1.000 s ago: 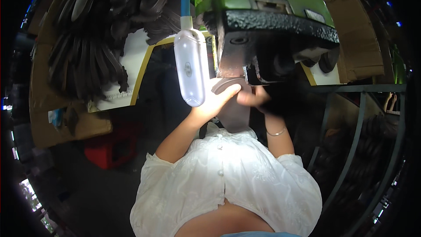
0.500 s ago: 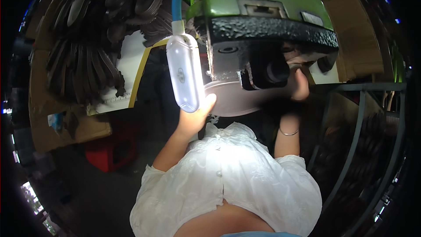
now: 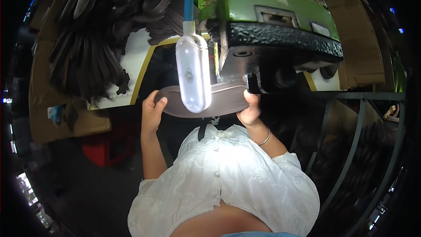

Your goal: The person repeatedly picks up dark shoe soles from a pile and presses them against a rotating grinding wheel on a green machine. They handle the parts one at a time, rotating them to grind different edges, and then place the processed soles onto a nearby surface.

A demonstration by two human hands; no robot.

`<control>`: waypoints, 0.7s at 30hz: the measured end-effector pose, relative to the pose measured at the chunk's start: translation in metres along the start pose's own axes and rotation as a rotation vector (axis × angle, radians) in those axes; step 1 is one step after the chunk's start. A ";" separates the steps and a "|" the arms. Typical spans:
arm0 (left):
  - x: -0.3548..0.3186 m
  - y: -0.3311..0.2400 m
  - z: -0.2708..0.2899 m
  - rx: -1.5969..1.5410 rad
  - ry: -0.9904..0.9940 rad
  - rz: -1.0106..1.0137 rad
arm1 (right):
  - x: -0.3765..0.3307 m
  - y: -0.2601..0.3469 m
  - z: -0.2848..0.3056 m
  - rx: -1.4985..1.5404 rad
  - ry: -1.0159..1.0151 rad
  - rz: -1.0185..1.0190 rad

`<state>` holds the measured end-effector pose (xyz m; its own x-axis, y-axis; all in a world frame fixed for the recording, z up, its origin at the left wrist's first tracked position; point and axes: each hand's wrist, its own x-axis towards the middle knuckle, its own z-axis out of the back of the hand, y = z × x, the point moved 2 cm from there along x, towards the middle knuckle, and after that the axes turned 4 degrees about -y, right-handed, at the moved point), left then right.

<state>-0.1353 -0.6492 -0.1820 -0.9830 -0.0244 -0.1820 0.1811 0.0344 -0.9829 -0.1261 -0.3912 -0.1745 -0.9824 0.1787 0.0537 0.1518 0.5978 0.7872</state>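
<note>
A long grey-brown shoe sole (image 3: pixel 228 98) lies crosswise just in front of my body, below the green machine. My left hand (image 3: pixel 151 113) grips its left end, thumb on top and fingers underneath. Near the other end, my right hand (image 3: pixel 250 110) pinches the sole's edge, close to the machine's dark lower part. A lit white lamp (image 3: pixel 193 72) on a blue tube hangs before the sole and hides its middle. The green machine (image 3: pixel 280 6) overhangs the sole's right end, which is partly hidden.
Piles of dark soles (image 3: pixel 87 57) lie at the upper left on a white table (image 3: pixel 131 61) with a yellow edge. Cardboard (image 3: pixel 364 39) stands at the right. A metal rack (image 3: pixel 357 131) fills the lower right, and a red stool (image 3: pixel 107 147) sits at the lower left.
The sole and both hands have moved left. My right hand has come away from beneath the machine head and now shows fully. The view has shifted slightly.
</note>
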 end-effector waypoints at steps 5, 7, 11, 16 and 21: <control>-0.012 0.009 -0.024 0.417 0.279 0.272 | 0.011 0.023 0.002 -0.252 0.173 -0.197; -0.016 0.048 -0.037 0.363 0.441 0.101 | 0.019 0.044 -0.014 -0.422 0.292 -0.101; -0.033 0.068 -0.103 0.521 0.791 0.122 | 0.028 0.054 -0.023 -0.465 0.382 -0.323; -0.034 0.043 -0.134 0.600 0.805 -0.104 | 0.038 0.094 0.007 -1.036 0.195 0.163; -0.010 0.046 -0.097 0.517 0.533 0.011 | 0.043 0.154 0.107 -0.502 -0.647 0.737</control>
<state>-0.1203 -0.5505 -0.2227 -0.8386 0.4658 -0.2825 0.0534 -0.4458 -0.8935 -0.1328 -0.2078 -0.1173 -0.4044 0.8241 0.3966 0.4721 -0.1832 0.8623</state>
